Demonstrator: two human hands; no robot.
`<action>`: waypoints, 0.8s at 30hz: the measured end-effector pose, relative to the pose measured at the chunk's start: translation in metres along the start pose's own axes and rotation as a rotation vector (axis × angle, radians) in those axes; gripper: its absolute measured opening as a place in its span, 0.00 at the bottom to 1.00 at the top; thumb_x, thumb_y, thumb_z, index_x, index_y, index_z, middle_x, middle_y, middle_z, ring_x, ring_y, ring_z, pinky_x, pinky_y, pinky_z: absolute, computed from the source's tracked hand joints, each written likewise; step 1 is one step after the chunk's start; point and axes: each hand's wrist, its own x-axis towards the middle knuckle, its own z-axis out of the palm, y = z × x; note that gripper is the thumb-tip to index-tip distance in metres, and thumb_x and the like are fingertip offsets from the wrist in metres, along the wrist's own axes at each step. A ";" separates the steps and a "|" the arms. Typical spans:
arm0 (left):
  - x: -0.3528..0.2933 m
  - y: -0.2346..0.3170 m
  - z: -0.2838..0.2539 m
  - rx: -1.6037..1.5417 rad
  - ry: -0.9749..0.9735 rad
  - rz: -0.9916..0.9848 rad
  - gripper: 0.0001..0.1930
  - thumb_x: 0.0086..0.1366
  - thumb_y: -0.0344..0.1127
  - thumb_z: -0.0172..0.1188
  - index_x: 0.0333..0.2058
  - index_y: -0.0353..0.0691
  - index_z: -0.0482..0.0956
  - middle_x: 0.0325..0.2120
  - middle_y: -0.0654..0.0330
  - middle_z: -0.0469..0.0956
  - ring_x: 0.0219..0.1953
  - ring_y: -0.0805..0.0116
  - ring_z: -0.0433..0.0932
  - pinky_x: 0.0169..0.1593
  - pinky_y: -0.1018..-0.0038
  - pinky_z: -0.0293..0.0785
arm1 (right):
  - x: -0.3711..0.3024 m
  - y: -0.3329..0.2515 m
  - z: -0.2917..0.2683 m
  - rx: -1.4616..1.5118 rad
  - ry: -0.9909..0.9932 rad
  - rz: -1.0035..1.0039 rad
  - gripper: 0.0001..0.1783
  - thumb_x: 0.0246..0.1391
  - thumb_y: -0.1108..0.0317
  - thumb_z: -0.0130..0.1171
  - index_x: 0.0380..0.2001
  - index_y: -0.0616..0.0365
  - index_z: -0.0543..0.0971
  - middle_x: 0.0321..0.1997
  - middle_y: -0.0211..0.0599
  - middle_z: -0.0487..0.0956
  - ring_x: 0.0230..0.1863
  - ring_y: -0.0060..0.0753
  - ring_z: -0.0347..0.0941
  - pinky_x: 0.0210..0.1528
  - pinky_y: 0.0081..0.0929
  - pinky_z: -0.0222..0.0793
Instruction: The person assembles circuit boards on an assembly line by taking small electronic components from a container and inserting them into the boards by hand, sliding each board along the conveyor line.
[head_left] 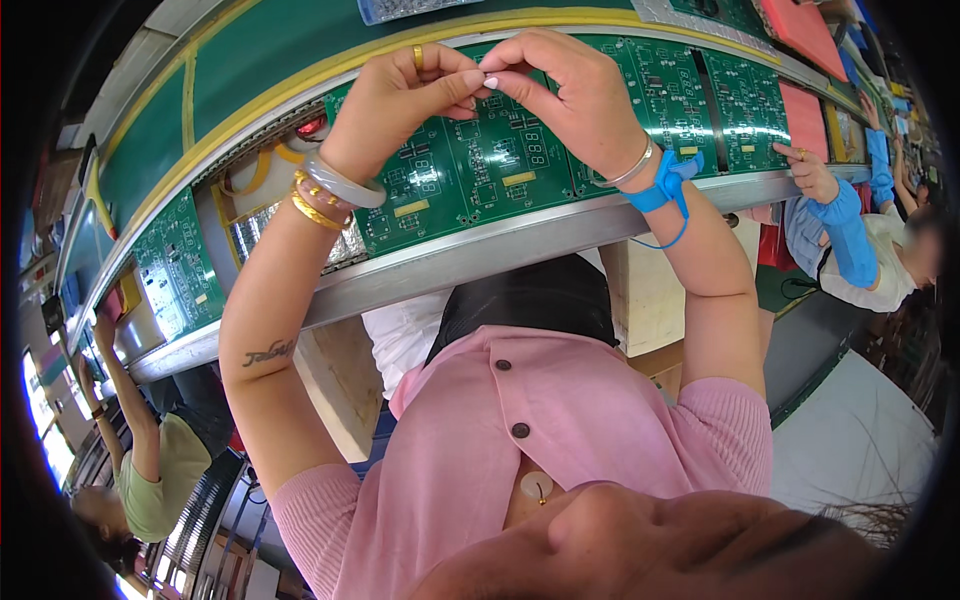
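Note:
My left hand and my right hand meet fingertip to fingertip above a row of green circuit boards. Thumb and forefinger of each are pinched together. Whatever lies between the fingertips is too small to make out. Below my left hand is a board with a digit display; another such display shows between the hands. A blue wrist strap circles my right wrist, and bangles sit on my left. The boards rest along a metal rail.
Further left along the rail lies another green board, near a co-worker's arms. At the right, a co-worker's hand touches the last board. Beyond the boards run a yellow-edged green surface and a pink sheet.

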 end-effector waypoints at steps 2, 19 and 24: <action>0.000 -0.003 0.004 -0.082 -0.004 -0.005 0.12 0.64 0.35 0.60 0.39 0.30 0.79 0.32 0.59 0.80 0.34 0.75 0.79 0.41 0.80 0.78 | -0.001 -0.003 0.000 0.044 0.005 0.038 0.06 0.49 0.68 0.63 0.32 0.55 0.79 0.30 0.34 0.79 0.31 0.38 0.75 0.33 0.28 0.71; 0.093 0.017 -0.052 1.745 0.163 0.345 0.06 0.51 0.35 0.59 0.24 0.40 0.81 0.25 0.53 0.78 0.35 0.54 0.76 0.43 0.63 0.72 | -0.046 0.029 -0.018 -0.254 -0.128 0.139 0.04 0.47 0.69 0.62 0.26 0.56 0.78 0.29 0.32 0.73 0.37 0.39 0.67 0.40 0.33 0.67; 0.086 0.017 -0.049 1.592 0.340 0.254 0.06 0.53 0.33 0.58 0.25 0.40 0.81 0.25 0.52 0.78 0.36 0.52 0.77 0.42 0.61 0.73 | -0.047 0.030 -0.010 -0.329 -0.153 0.079 0.05 0.46 0.68 0.62 0.25 0.56 0.77 0.30 0.33 0.72 0.37 0.39 0.67 0.41 0.33 0.67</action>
